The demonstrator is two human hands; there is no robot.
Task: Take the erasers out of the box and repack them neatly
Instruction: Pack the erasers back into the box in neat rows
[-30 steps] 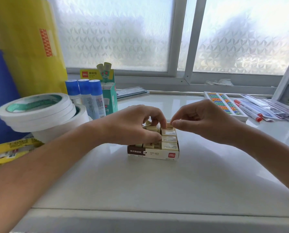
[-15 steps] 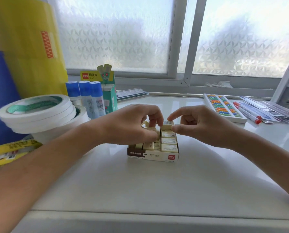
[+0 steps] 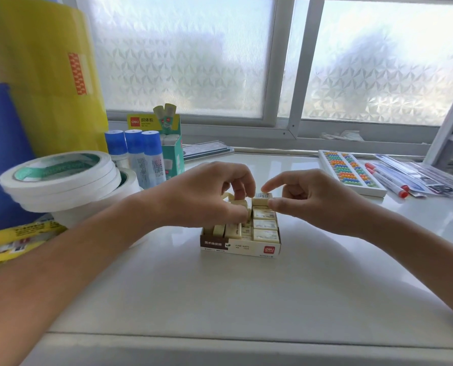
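A small cardboard eraser box (image 3: 240, 247) with a brown and cream front stands mid-table, filled with several cream erasers (image 3: 265, 225) in rows. My left hand (image 3: 207, 194) reaches over the box's left half, thumb and fingers pinched on an eraser (image 3: 240, 204) raised above the others. My right hand (image 3: 309, 196) hovers at the box's far right corner, its thumb against the rearmost eraser (image 3: 261, 199) and its index finger lifted just above it. The box's left rear is hidden by my left hand.
White tape rolls (image 3: 59, 178) are stacked at the left, with blue-capped glue sticks (image 3: 134, 151) and a green glue box (image 3: 171, 151) behind them. A bead abacus (image 3: 349, 170) and red-capped pens (image 3: 386, 180) lie at the right. The window sill runs along the back.
My right hand's index finger has lifted off the rear eraser and its fingers have spread. My left hand has kept its pinch over the box's left half.
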